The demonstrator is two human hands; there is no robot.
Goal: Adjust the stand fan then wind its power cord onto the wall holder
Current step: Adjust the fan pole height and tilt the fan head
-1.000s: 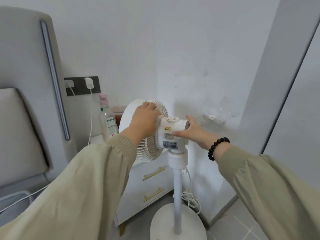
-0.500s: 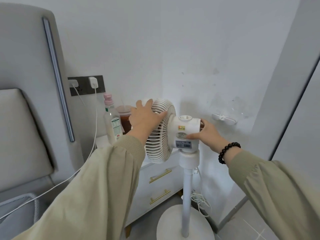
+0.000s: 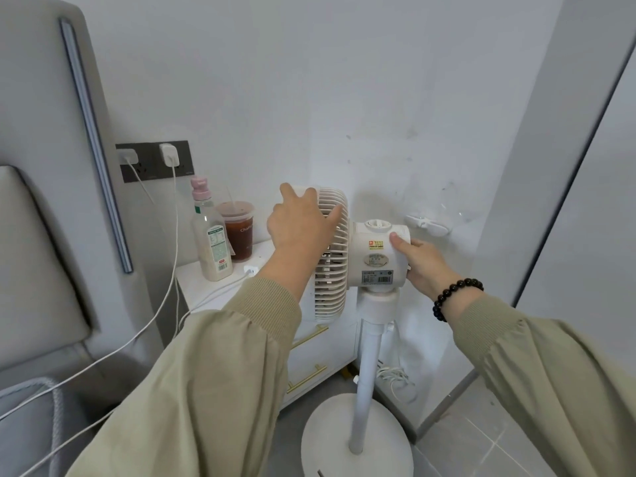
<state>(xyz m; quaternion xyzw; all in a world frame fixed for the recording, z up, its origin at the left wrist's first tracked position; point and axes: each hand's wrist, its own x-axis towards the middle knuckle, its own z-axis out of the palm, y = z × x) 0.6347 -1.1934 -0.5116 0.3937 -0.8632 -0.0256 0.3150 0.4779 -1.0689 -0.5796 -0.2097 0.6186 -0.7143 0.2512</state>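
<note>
Two loose olive fabric sleeves with ribbed cuffs fill the foreground. The right wrist wears one bracelet of round glossy black beads.

On the grey tiled floor stands the stand fan. It has a flat round white base, one slim white pole and a cream plastic head.

The left hand lies against the slatted round cage, fingers spread and mostly straight, its grip released. The right hand has its grip around the rear of the smooth drum-shaped motor housing, thumb pressed on its side. The housing carries three stickers: a red-and-yellow one, an oval one and a barcode label. Their print is too small to read.

The white power cord hangs in a loose bundle low beside the pole, near the floor.

Behind the fan is a white bench with two brass-coloured bar handles. On it stand one clear plastic bottle with a pink cap and a green-and-white label, and one lidded clear cup of brown drink. The cup is marked "Cha", with the rest hidden.

On the wall, a dark socket plate holds two white chargers, each trailing a white cable. The white plastic wall holder sits just beyond the housing, well above the cord.
</note>
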